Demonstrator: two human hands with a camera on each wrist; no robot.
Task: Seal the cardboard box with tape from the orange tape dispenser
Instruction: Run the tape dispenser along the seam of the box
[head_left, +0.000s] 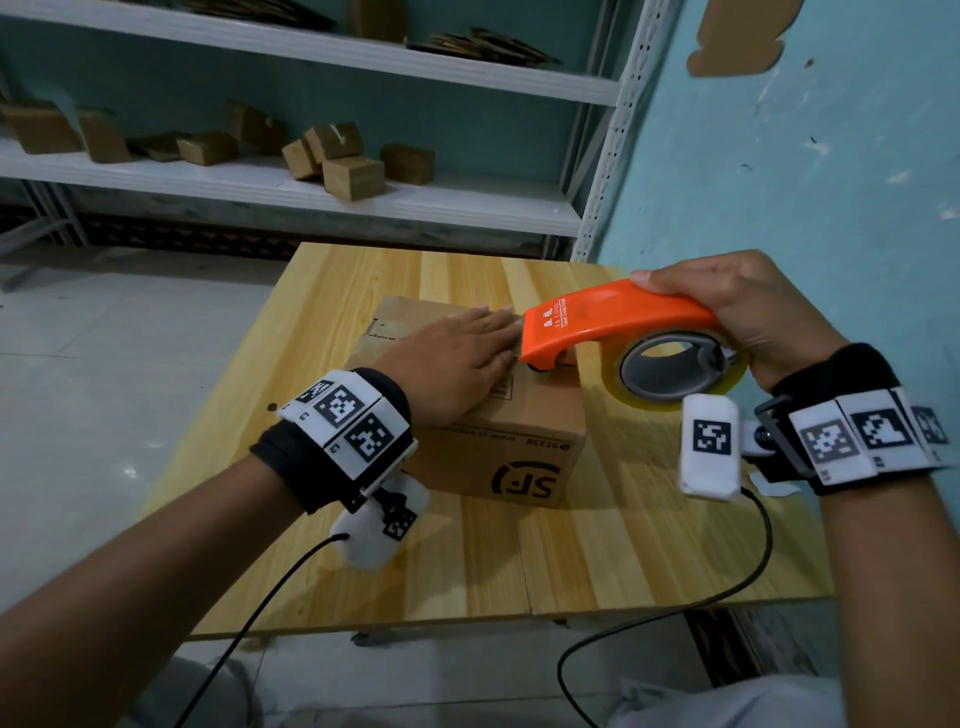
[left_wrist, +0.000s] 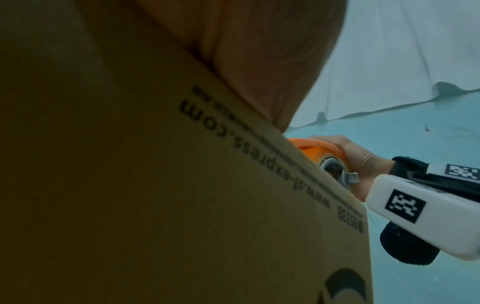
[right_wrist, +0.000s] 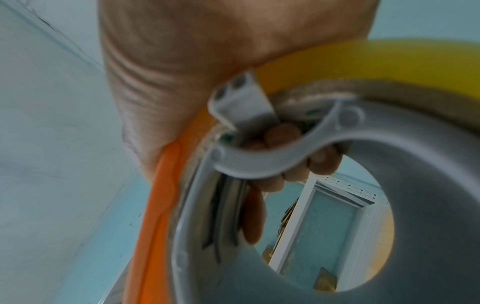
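A brown cardboard box (head_left: 524, 441) with black print stands on the wooden table (head_left: 597, 551). My left hand (head_left: 457, 358) lies flat on the box top, fingers straight, pressing it down. My right hand (head_left: 753, 306) grips the orange tape dispenser (head_left: 618, 317) around its roll of yellowish tape (head_left: 675, 374). The dispenser's front end rests on the box top right next to my left fingertips. In the left wrist view the box side (left_wrist: 182, 195) fills the frame, with the dispenser (left_wrist: 319, 152) beyond its edge. In the right wrist view my fingers (right_wrist: 275, 133) curl through the grey hub (right_wrist: 311, 205).
White shelves (head_left: 311, 192) behind the table carry several small cardboard boxes. A turquoise wall (head_left: 805, 156) stands close on the right. Cables from both wrist cameras trail over the table's front edge. Tiled floor lies to the left.
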